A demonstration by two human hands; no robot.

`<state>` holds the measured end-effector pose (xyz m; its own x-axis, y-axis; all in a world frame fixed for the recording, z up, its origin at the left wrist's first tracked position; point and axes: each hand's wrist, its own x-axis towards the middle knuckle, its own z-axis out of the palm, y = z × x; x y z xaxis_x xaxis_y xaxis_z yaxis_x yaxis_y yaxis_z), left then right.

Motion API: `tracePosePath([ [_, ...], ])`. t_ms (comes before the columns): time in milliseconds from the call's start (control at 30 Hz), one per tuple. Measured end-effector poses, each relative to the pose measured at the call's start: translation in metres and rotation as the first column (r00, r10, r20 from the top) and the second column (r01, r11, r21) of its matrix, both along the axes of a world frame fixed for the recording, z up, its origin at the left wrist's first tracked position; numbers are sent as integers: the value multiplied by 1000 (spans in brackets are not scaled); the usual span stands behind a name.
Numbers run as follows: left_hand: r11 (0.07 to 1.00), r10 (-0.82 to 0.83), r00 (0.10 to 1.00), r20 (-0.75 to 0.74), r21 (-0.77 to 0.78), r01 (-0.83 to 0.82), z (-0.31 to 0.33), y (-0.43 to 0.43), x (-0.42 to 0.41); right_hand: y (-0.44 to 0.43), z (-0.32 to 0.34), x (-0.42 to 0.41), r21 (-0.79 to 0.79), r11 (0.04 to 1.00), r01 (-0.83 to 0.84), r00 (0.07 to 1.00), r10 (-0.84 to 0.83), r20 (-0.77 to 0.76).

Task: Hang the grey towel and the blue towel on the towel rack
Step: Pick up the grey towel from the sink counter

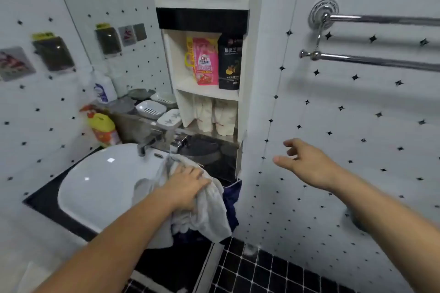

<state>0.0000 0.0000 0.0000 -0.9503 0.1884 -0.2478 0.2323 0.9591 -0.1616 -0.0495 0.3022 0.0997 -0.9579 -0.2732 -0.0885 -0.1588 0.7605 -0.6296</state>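
Here the left hand [188, 188] grips the grey towel [209, 211], bunched on the sink [100, 181] edge over the blue towel [232, 197]. The right hand [307, 164] hovers empty, fingers loosely spread. Best lift the grey alone, catching a hem, before reaching for the towel rack [371, 60].

White wall tiles [357, 126] with small black diamond insets. Floor [262, 273]: black mosaic tile. Recessed shelf niche [207, 93] at centre. White basin [107, 173] set in black counter [40, 202]
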Motion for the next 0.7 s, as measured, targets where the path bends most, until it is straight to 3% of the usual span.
tracePosePath([
  [67,983,-78,996,-48,-169,68,-6,-12,-2,-26,-18,1,6,999,-47,998,47,47],
  [133,968,-85,990,-109,-244,56,-20,-25,-7,-47,-40,4,25,995,-99,990,95,104],
  [300,987,-90,983,-162,-148,66,-40,-42,-21,-81,-66,8,-9,995,-95,985,95,143],
  [433,975,-164,978,-131,-173,141,-50,-36,-31,-94,-78,11,-20,995,-93,975,95,201],
  [500,996,-76,987,-139,-49,70,-45,-34,-40,-96,-81,12,-35,996,-80,973,86,213],
  [600,921,195,972,-131,364,-136,-18,-32,-54,-96,-82,13,-44,997,-70,968,79,238],
  [633,896,222,969,-108,415,-159,-8,-34,-58,-97,-82,14,-44,997,-67,968,75,241],
  [700,924,172,983,-57,356,-141,3,-37,-58,-101,-82,18,-42,997,-67,966,75,248],
])
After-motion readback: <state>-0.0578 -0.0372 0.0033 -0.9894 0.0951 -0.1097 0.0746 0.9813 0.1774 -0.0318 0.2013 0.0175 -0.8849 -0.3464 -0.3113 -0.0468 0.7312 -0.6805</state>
